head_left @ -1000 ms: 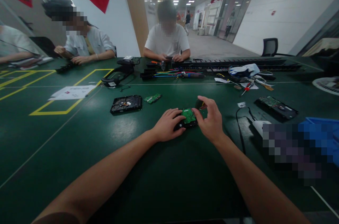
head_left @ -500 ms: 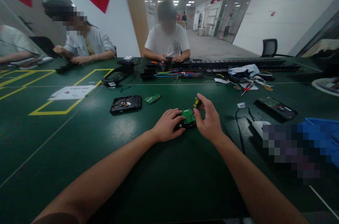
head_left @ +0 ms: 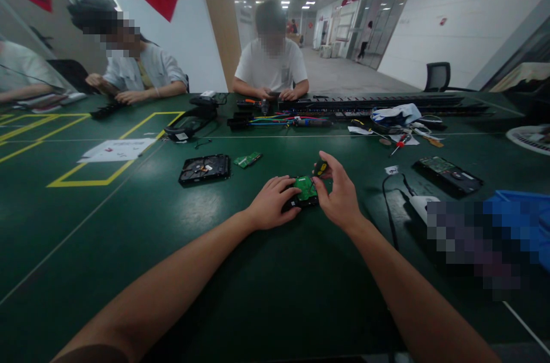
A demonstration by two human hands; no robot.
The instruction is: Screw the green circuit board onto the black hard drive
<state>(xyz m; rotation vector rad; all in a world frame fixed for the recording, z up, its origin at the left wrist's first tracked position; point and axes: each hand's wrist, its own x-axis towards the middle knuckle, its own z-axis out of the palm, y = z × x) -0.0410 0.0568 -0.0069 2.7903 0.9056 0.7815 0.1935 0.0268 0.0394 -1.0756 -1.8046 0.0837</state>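
Note:
A hard drive (head_left: 304, 198) lies on the green table with its green circuit board (head_left: 306, 186) facing up. My left hand (head_left: 275, 201) grips its left side, fingers over the top and thumb along the near edge. In my right hand (head_left: 337, 194) is a black and yellow screwdriver (head_left: 320, 168), pinched by its handle between thumb and fingers. It stands nearly upright at the right part of the board; whether its tip sits in a screw is too small to tell.
Beyond my left hand lie another hard drive (head_left: 204, 170) and a loose circuit board (head_left: 248, 160). A third drive (head_left: 447, 175) rests at the right, near a blue bin (head_left: 519, 220). Cables (head_left: 279, 121), a red screwdriver (head_left: 400, 144) and black strips (head_left: 387, 103) line the far side, where people sit.
The screwdriver handle has turned a little in my right fingers. My left hand and the hard drive stay in place.

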